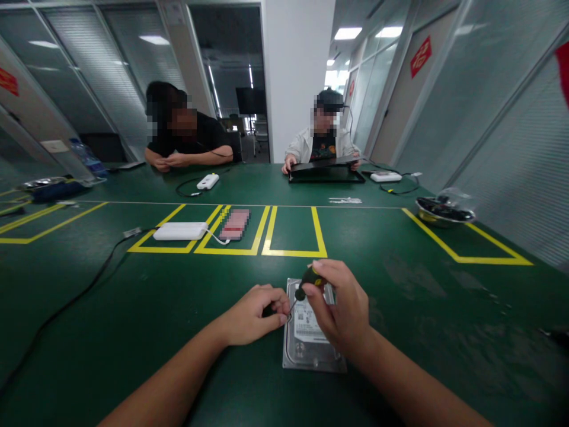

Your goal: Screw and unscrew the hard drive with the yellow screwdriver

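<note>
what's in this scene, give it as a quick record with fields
right hand: grips the screwdriver, angled down over the drive
left hand: fingertips by the screwdriver's tip, at the drive's left edge; grip unclear
drive: label up, on the green table
further up: white power bank, phone beside it
right side: bowl with dark contents
across: two people, one in black, one in a light jacket holding a black panel

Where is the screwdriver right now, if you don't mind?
In the head view, the screwdriver is in the right hand, over the hard drive.
</note>
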Demonstrator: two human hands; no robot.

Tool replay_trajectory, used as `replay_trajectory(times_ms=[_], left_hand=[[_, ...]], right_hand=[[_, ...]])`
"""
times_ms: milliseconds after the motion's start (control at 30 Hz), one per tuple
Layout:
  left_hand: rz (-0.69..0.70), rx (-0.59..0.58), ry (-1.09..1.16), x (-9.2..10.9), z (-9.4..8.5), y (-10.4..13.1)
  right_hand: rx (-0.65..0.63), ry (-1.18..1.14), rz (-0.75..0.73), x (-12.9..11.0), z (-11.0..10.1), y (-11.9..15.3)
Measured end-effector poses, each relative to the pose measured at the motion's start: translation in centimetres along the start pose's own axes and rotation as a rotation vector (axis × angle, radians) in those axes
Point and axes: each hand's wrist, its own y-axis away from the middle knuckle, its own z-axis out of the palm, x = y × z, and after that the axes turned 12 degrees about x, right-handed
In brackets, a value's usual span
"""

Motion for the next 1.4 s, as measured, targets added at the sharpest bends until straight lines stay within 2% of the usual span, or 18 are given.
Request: replay_trajectory(times_ms=[167,400,900,1133,1400], left_hand=[[-0.008,-0.013,-0.018,0.0,-0.1,0.0],[-0.006,-0.01,-0.011,0.0,-0.2,0.2],[-0.028,0.01,-0.026,-0.2,0.0,0.2],[-0.074,-0.013,0.031,-0.4,0.0,0.2],[-0.099,-0.018,0.06,-0.9,0.2,0.3]], right_hand=[[-0.029,-0.065,0.015,-0.4,-0.2,-0.4],[-0.062,-0.092,0.11,-0.8,0.2,-1.7],[-0.455,-0.153,0.217,-1.2,-1.4,-5.1],[-0.441,-0.142,0.195,-1.5,-0.7,-6.1],[-0.531,-0.165,0.194,-1.7,-0.5,-7.0]])
